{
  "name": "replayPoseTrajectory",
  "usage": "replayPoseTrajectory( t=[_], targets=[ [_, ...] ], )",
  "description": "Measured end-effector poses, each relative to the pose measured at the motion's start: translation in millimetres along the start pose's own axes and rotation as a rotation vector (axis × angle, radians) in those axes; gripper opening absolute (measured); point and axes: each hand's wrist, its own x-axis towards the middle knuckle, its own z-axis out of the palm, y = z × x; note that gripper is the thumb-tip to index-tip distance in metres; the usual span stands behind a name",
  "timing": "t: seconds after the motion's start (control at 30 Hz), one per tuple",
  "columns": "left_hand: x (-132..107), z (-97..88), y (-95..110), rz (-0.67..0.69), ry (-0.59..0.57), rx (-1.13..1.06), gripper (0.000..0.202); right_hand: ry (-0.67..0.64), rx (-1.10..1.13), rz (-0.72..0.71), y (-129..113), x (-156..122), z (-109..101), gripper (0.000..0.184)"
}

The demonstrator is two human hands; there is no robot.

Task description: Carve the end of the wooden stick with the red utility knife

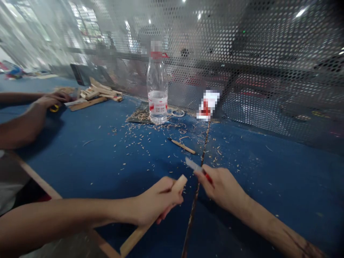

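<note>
My left hand (161, 199) is closed around a wooden stick (135, 239), which slants up to the right with its pale end poking out past my fingers. To its right, my right hand (220, 184) grips a utility knife (194, 165) by its red handle. The blade points up and left, a short way above the stick's tip and apart from it. Just beyond the blade, a thin wooden carving tool (184, 147) with a dark tip lies on the blue table (107, 157). Pale wood shavings (139, 143) are scattered over the surface there.
A plastic water bottle (157, 89) stands at the back beside a dark sheet (138, 116) strewn with shavings. A lit phone (208, 105) leans against the perforated metal screen (268, 71). At left, another person's hands (51, 100) are near a pile of wood pieces (96, 91).
</note>
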Motion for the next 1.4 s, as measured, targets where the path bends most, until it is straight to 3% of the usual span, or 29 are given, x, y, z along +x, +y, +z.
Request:
replayPoseTrajectory(
  t=[0.07, 0.17, 0.27, 0.4, 0.5, 0.87, 1.1, 1.23, 1.4],
  targets=[
    [-5.0, 2.1, 1.4, -0.083, -0.023, 0.035, 0.015, 0.091, 0.017, 0.128, 19.7, 7.0, -0.6, 0.049],
    [-3.2, 2.5, 1.4, -0.047, -0.071, -0.021, 0.023, 0.138, 0.054, 0.200, 32.2, 10.5, -4.4, 0.047],
    [5.6, 0.6, -1.3, 0.039, -0.104, -0.108, 0.026, 0.083, 0.116, 0.134, 14.8, 3.1, -7.5, 0.043],
    [11.0, 1.6, -6.5, 0.073, -0.088, -0.112, 0.023, -0.081, 0.188, -0.040, -23.8, -13.4, -7.6, 0.039],
    [9.8, 4.8, -7.8, 0.088, -0.075, -0.101, 0.020, -0.147, 0.165, -0.118, -37.1, -19.7, -5.0, 0.039],
    [6.9, 5.9, -3.9, 0.020, 0.009, -0.064, 0.019, -0.169, 0.062, -0.167, -26.5, -12.9, -3.2, 0.047],
    [6.5, 3.7, -2.0, 0.058, 0.032, -0.049, 0.020, 0.050, 0.096, 0.085, -0.6, -1.2, -3.0, 0.042],
    [7.0, 4.5, -7.6, 0.153, -0.003, -0.066, 0.022, -0.025, 0.168, 0.034, -19.1, -8.8, -11.8, 0.037],
    [11.2, 6.2, -18.5, 0.174, -0.004, -0.090, 0.025, -0.113, 0.226, -0.096, -43.8, -20.4, -13.3, 0.024]
  ],
)
